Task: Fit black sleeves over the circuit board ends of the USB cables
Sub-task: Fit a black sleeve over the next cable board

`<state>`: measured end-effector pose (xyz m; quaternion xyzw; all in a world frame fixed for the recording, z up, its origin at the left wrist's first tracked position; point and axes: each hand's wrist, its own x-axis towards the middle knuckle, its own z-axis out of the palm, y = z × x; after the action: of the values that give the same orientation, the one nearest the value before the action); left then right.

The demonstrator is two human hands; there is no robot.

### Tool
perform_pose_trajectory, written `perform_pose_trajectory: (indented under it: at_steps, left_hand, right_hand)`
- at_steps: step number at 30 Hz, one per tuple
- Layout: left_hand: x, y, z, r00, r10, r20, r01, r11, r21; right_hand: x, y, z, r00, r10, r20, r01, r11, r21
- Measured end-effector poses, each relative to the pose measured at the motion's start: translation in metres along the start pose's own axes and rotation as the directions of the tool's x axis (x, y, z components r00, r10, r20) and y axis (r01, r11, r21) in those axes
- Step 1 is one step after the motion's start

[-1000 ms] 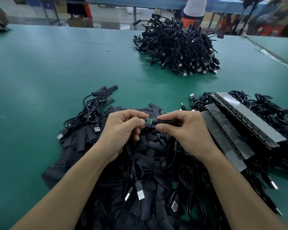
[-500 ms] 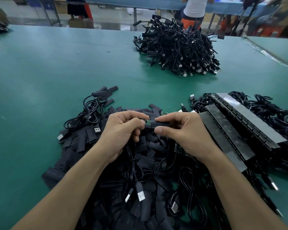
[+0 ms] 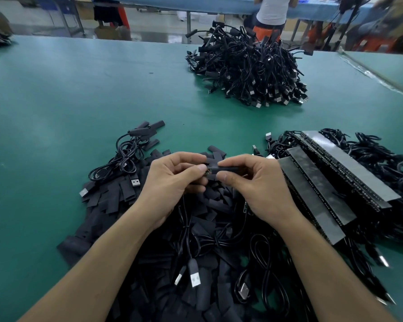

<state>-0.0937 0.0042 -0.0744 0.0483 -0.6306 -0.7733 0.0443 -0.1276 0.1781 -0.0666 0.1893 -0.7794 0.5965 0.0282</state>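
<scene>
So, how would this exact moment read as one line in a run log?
step: sleeving | left hand: pinches small green circuit board end | right hand: pinches black tubular sleeve, partly over board

Bare green desk [image 3: 68, 101] lies open from 9 to 12 o'clock of the left hand [image 3: 172, 184], giving free passage. An open band also runs at 12 o'clock between the near piles and a big heap of cables [image 3: 249, 73], well apart at 1 o'clock. Just beside the right hand [image 3: 256, 191] at 3 o'clock, stacked circuit board strips [image 3: 321, 184] and tangled cables [image 3: 386, 168] bar the way. Loose black sleeves [image 3: 112, 196] carpet 4 to 8 o'clock; a coiled cable [image 3: 123, 159] sits at 10 o'clock.
</scene>
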Motion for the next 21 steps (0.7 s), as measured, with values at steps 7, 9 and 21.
perform_pose_trajectory:
  at_steps: [7, 9, 21]
  left_hand:
    - [0.0012, -0.0017, -0.0013, 1.000, -0.009, -0.016, 0.007, 0.994, -0.109]
    - [0.0012, -0.0023, -0.0009, 1.000, 0.000, 0.005, 0.000, 0.997, -0.073]
    - [0.0009, -0.0062, -0.0006, 0.999, 0.043, 0.015, -0.044, 0.998, 0.054]
  right_hand:
    - [0.0002, 0.0022, 0.0002, 1.000, 0.003, 0.019, -0.004, 1.000, 0.007]
    - [-0.0012, 0.0023, 0.0016, 0.999, 0.005, 0.038, -0.004, 1.000, -0.007]
    - [-0.0004, 0.0056, -0.0003, 0.999, -0.052, -0.014, 0.051, 0.997, -0.065]
